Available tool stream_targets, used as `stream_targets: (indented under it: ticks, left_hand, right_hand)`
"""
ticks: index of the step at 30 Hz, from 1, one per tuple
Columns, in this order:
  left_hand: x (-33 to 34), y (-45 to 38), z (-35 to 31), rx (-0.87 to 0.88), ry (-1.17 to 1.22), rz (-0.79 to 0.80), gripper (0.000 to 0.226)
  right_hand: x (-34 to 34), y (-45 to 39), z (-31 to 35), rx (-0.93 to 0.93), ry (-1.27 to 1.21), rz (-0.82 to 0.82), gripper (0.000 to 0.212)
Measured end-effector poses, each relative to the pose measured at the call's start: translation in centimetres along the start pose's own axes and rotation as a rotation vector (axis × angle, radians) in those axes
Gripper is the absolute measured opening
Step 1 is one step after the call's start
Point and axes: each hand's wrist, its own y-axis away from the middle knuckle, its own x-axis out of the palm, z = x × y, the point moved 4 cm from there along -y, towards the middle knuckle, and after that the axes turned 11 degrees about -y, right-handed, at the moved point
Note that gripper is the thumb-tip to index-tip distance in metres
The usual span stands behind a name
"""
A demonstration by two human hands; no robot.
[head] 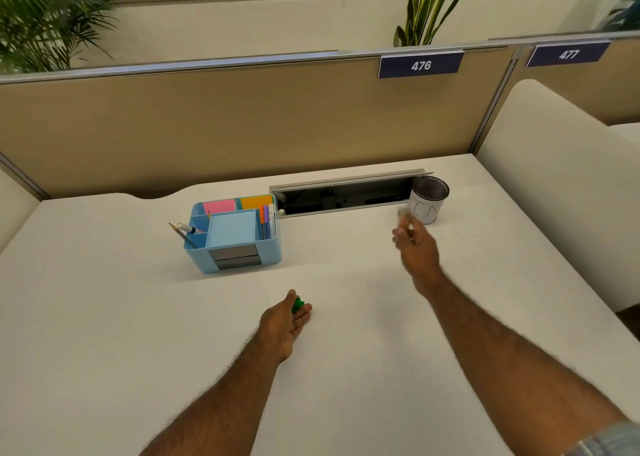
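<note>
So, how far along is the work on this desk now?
Looks done: the organiser already holds notes and pens. In hand: the right hand brings a pale, blurred item close to the cup, and the left hand holds a green piece. Left: probably both items need placing. What is inside the cup cannot be seen.

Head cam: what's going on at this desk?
A person works bare-handed at a white desk. The left-hand grip rests on the desk, holding a small green object between thumb and fingers. The right-hand grip reaches toward the mesh pen cup at the back right and seems to pinch a pale item, too blurred to identify. A blue desk organiser with sticky notes, pens and a pencil stands apart from both.
</note>
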Motion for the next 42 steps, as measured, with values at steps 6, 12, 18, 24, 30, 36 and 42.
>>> stream_targets:
  ticks: [6,12,18,24,30,36,42]
  left_hand:
    - [-0.3,-0.7,0.0,-0.008,-0.009,-0.007,0.040]
    - [-0.4,-1.1,-0.5,-0.013,-0.005,-0.019,0.041]
    - [-0.6,-1.6,-0.2,-0.016,0.009,-0.028,0.040]
    - [-0.5,-1.6,-0.2,-0.017,0.012,-0.037,0.039]
    - [-0.5,-1.3,-0.3,-0.011,0.024,-0.032,0.037]
    - [-0.6,-1.2,-0.3,-0.017,0.010,-0.038,0.034]
    - [-0.6,-1.1,-0.3,-0.018,0.009,-0.037,0.032]
  right_hand:
    - [-4.3,-6.4,4.6,-0.201,0.296,-0.268,0.051]
    - [-6.7,-10.5,6.0,-0.123,0.493,-0.279,0.065]
    - [-6.9,-12.4,6.3,-0.091,0.699,-0.199,0.073]
    - [-5.7,-14.1,6.1,-0.022,0.850,-0.088,0.056]
    - [-5.6,-15.2,6.4,-0.010,1.027,-0.036,0.056]
    - [-5.6,-15.6,7.0,-0.009,1.043,-0.004,0.039]
    - [-5.7,-15.7,6.5,0.026,0.931,-0.088,0.053]
